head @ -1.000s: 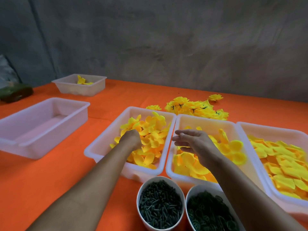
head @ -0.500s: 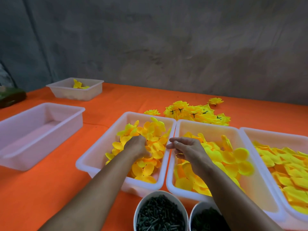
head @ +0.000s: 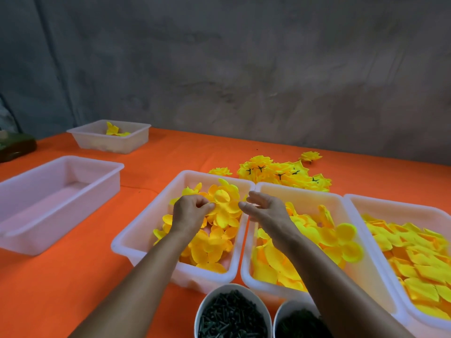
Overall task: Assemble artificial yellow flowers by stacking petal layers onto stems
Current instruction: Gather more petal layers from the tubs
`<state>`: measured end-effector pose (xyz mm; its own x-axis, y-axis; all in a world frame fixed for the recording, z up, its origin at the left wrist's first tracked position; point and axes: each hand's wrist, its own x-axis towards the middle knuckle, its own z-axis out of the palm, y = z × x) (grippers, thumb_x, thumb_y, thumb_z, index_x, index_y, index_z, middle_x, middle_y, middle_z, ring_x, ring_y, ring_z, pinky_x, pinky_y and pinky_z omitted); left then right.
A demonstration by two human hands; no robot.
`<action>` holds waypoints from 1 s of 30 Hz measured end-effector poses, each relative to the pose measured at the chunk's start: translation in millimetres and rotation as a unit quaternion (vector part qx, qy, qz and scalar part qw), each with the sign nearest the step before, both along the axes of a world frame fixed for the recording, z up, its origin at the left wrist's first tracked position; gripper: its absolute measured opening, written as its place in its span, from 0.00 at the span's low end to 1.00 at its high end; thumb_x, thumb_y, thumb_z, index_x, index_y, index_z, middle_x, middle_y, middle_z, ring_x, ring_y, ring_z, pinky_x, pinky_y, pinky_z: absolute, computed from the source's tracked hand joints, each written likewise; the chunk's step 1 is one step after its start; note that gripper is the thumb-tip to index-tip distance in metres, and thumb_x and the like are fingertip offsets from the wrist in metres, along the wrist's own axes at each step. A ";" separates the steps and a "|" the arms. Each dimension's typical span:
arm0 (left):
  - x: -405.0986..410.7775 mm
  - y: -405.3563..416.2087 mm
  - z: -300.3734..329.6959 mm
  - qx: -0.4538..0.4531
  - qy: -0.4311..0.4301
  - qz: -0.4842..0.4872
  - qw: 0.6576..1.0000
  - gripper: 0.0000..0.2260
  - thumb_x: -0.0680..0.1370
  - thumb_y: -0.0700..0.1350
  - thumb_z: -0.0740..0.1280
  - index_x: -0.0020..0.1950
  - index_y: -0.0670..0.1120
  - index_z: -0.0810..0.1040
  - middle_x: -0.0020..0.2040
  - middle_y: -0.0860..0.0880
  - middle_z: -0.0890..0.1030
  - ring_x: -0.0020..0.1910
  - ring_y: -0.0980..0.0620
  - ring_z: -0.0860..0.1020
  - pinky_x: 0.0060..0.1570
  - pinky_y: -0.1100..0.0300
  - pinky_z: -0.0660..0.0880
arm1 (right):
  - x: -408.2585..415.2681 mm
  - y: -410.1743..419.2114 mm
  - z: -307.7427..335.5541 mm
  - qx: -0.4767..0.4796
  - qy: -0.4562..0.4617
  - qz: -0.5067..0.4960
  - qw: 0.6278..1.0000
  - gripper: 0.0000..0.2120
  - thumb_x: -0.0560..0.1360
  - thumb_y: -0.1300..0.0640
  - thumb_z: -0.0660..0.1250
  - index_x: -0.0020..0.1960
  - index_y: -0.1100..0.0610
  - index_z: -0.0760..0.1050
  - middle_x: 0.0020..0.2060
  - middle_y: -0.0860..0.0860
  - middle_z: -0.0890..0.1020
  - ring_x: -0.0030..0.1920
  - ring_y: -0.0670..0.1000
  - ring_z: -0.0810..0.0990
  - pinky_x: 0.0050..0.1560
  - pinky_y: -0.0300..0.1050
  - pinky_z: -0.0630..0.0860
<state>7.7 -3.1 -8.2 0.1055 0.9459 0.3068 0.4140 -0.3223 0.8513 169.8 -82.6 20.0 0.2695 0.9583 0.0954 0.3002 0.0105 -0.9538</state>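
My left hand [head: 191, 211] pinches a yellow fabric petal layer [head: 223, 203] betw. thumb & fingertips, held just above the white plastic tray of small yellow petals [head: 136, 236]. My right hand [head: 264, 211] hovers just right of it over that tray's right rim, fingers loosely curled, holding nothing. Right of the tray: second white tray w/ bigger petals [head: 302, 198]. Behind: pile of finished yellow flowers [head: 283, 173]. In front: white cup of dark green stems [head: 231, 313].

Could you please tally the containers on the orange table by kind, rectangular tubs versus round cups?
Rectangular white tubs: 5, namely empty tub, far small tub, left petal tub, middle petal tub, right petal tub
Round white cups: 2, namely stem cup, second cup
Total: 7
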 end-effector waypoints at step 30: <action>4.9 -14.4 0.3 0.015 -0.095 -0.118 0.988 0.07 0.71 0.38 0.74 0.43 0.36 0.80 0.40 0.38 0.82 0.42 0.45 0.80 0.47 0.47 0.77 | -19.4 9.4 -26.7 0.076 0.015 0.043 0.996 0.06 0.78 0.60 0.65 0.48 0.58 0.80 0.28 0.53 0.77 0.25 0.44 0.73 0.26 0.36 0.70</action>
<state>12.5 -17.6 -7.9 0.2596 0.8924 0.3690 0.1591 -0.4164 0.8951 150.4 -73.2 -6.7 0.1919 0.9529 0.2351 0.2630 0.1808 -0.9477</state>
